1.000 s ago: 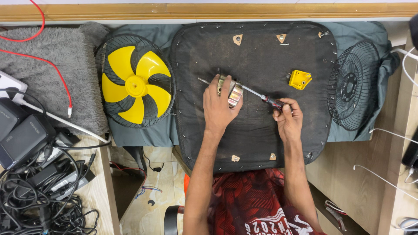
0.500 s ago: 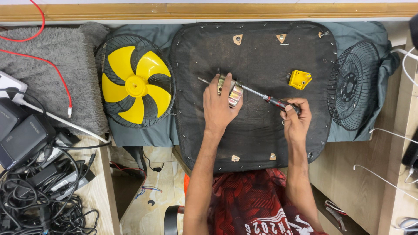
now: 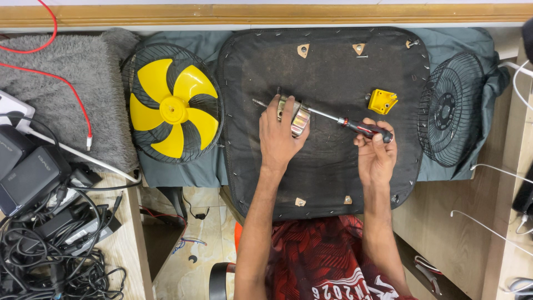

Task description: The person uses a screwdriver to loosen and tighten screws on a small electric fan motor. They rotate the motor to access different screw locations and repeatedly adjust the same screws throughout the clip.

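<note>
Left hand (image 3: 280, 133) clamps the metal motor (image 3: 297, 115) steady on the black pad (image 3: 322, 172) while right-hand fingers (image 3: 376, 145) grip the screwdriver (image 3: 355, 125) driven into it.

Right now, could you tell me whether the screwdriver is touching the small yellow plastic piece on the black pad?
Apart. The head view shows bare black pad between the screwdriver and the yellow plastic piece.

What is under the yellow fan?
The yellow fan blade sits in a round black wire guard, which lies on a grey-green cloth. A fluffy grey mat lies beside it. What is under the cloth is covered, so it cannot be seen.
</note>
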